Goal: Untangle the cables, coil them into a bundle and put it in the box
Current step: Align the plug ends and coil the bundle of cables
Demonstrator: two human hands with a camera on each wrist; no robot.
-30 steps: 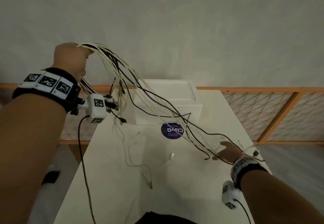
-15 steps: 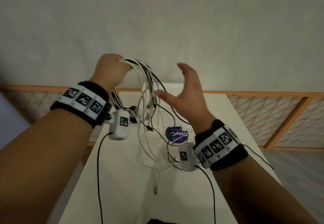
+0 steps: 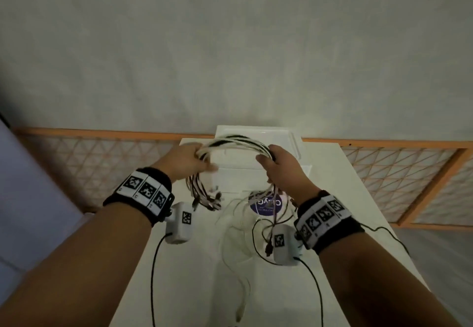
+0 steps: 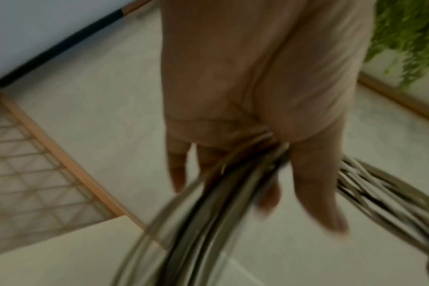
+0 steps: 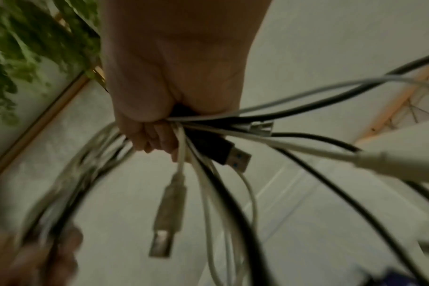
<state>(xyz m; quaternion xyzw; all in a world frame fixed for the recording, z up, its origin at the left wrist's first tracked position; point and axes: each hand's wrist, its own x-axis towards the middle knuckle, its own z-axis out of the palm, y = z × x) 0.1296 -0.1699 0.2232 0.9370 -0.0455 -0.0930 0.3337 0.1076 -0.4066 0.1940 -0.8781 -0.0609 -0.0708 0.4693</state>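
Observation:
A bundle of white and black cables (image 3: 238, 143) arches between my two hands above the white table (image 3: 194, 288). My left hand (image 3: 194, 159) grips its left end, and plug ends hang below it. In the left wrist view the cables (image 4: 208, 222) run between thumb and fingers of that hand (image 4: 269, 197). My right hand (image 3: 275, 165) grips the right end. The right wrist view shows its fingers (image 5: 154, 139) curled round the strands, with a clear USB plug (image 5: 169, 209) and a black one (image 5: 223, 152) dangling. The white box (image 3: 286, 140) stands just behind the hands.
Loose white cable loops (image 3: 238, 250) trail on the table below the hands, near a round purple sticker (image 3: 266, 205). An orange-framed lattice fence (image 3: 384, 173) runs behind the table under a grey wall. Thin black cords hang from the wrist cameras.
My right hand came up from the table's right side, opened beside the bundle and now grips it. Both hands have dropped lower and the cables are gathered into one arc.

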